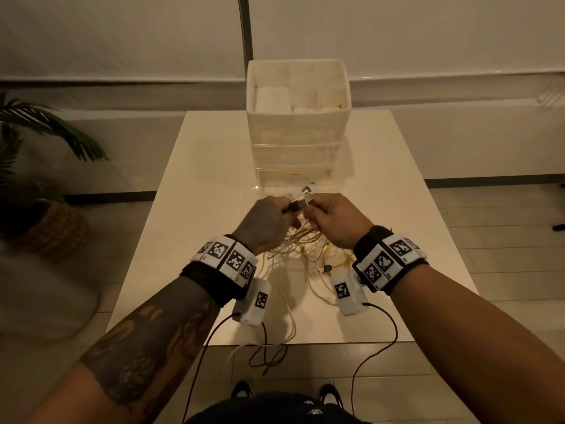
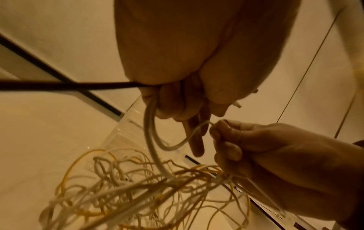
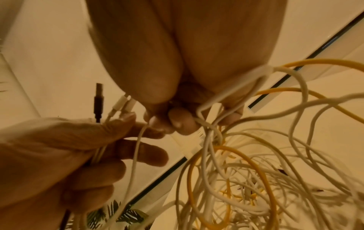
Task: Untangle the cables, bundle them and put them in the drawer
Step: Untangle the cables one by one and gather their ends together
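Both hands are raised over the table (image 1: 214, 166), close together. My left hand (image 1: 282, 209) grips a black USB cable (image 3: 98, 102) together with thin white cable ends (image 3: 124, 104). My right hand (image 1: 315, 209) pinches white cable strands (image 3: 202, 123) at the top of the tangle. A white plug (image 1: 307, 192) sticks up between the hands. The tangle of white and yellow cables (image 1: 305, 252) hangs from both hands down to the table. A white cable loop (image 2: 157, 140) runs from my left fingers (image 2: 173, 107) to my right hand (image 2: 256, 152). The drawer unit (image 1: 298, 123) stands just behind.
The unit has a white open-top bin above clear drawers (image 1: 296, 157); the lowest one looks pulled out toward me. Some cable ends trail over the table's near edge (image 1: 269, 353). A potted plant (image 1: 39, 179) stands on the floor to the left.
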Demonstrator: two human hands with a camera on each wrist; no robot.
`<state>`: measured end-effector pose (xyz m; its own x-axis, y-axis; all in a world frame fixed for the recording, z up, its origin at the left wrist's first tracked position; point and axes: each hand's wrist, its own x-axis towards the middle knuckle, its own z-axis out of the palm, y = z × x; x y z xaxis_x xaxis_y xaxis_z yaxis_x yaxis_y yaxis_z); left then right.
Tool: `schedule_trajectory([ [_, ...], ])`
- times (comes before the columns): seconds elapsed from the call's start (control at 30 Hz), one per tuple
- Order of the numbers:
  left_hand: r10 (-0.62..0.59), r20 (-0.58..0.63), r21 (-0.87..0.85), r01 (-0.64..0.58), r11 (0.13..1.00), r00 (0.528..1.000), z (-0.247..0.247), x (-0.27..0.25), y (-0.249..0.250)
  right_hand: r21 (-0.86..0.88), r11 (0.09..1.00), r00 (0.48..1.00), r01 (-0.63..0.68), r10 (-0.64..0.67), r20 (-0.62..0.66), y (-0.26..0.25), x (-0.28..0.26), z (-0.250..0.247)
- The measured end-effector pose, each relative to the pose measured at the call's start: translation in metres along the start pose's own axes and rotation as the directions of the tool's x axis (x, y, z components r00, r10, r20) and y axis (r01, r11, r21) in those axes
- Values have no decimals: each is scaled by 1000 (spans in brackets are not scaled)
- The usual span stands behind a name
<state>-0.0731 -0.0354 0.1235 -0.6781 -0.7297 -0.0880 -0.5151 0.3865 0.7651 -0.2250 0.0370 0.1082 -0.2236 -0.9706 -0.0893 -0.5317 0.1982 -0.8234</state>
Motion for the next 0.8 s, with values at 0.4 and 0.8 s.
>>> schedule_trajectory([
  [0.4,-113,-204,-252,60,966,972,-11,-4,5,-116,993,1000,-29,30,2,9,-11,-3],
  [0.8,-150,-178,-272,98,957,973,7,5,0,-76,997,1000,-10,10,-3,-12,-18,16],
])
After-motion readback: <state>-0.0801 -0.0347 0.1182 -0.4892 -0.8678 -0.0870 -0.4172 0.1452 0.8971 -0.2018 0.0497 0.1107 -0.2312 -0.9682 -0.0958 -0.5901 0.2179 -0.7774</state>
